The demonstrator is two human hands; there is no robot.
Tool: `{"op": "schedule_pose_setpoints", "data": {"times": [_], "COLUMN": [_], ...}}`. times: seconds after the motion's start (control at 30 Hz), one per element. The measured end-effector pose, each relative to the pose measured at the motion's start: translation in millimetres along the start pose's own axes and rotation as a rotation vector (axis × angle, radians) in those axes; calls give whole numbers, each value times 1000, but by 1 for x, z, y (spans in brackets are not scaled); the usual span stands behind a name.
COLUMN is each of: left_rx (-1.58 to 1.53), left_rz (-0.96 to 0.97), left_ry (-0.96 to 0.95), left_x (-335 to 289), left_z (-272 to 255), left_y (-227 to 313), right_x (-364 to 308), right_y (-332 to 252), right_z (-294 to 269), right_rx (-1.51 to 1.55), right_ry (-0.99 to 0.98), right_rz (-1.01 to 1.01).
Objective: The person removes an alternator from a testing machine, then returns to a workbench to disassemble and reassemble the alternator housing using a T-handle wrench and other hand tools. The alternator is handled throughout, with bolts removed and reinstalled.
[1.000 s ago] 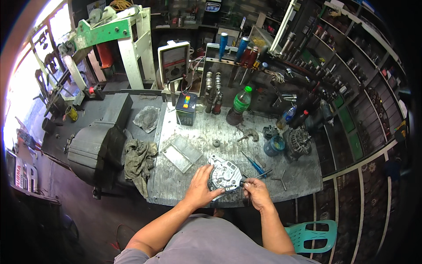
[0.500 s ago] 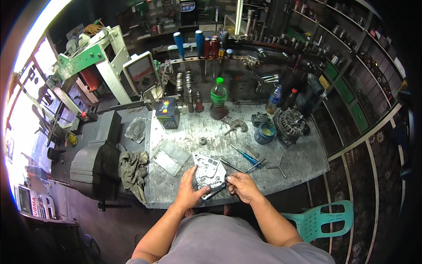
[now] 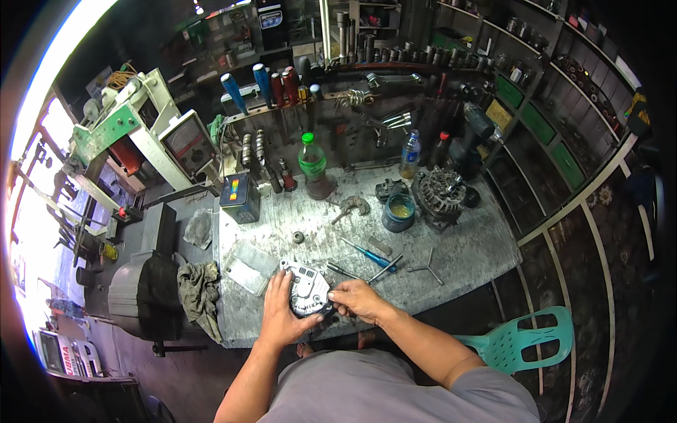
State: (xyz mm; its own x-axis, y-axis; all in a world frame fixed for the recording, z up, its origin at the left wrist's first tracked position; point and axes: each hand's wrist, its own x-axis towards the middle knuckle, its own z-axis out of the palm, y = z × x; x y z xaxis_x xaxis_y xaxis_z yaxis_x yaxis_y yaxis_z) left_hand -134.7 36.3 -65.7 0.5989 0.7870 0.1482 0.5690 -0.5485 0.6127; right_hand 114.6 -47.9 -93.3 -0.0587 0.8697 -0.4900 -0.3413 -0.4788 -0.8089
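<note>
Head: silver housing (image 3: 306, 286) left of and nearer than blue screwdriver (image 3: 376, 259), left hand (image 3: 284, 310) clasping it, right hand (image 3: 355, 299) pinched closed at its edge, contents unclear; housing looks mostly assembled, edge work unfinished.

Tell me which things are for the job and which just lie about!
Part of the job: silver metal part in the left grip, right grip at its edge; perhaps the blue-handled tool nearby.

Seemingly just around: crumpled rag, green-capped bottle, three-armed wrench.
</note>
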Motion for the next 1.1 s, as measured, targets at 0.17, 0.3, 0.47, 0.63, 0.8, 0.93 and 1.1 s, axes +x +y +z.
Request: {"op": "schedule_pose_setpoints", "data": {"times": [0.17,0.3,0.47,0.63,0.8,0.93,1.1], "left_rx": [35,-32,21,3,-74,-50,-59], "left_rz": [-85,-98,-84,-110,-125,-97,1], "left_ry": [-12,9,23,57,85,43,33], "left_x": [9,6,4,-8,-24,-22,-6], "left_z": [6,10,11,1,-10,-14,-17], "left_y": [10,9,12,15,6,4,8], "right_x": [10,28,62,24,-46,-48,-73], "right_y": [8,3,-8,-12,10,19,-23], "right_z": [-26,-70,-75,-107,-194,-215,-173], "right_rx": [-105,-965,-1353,-1034,-1311,-1358,-1149], "right_ry": [26,365,392,672,966,924,1114], "right_rz": [-106,-393,-477,-698,-136,-149,-292]}}
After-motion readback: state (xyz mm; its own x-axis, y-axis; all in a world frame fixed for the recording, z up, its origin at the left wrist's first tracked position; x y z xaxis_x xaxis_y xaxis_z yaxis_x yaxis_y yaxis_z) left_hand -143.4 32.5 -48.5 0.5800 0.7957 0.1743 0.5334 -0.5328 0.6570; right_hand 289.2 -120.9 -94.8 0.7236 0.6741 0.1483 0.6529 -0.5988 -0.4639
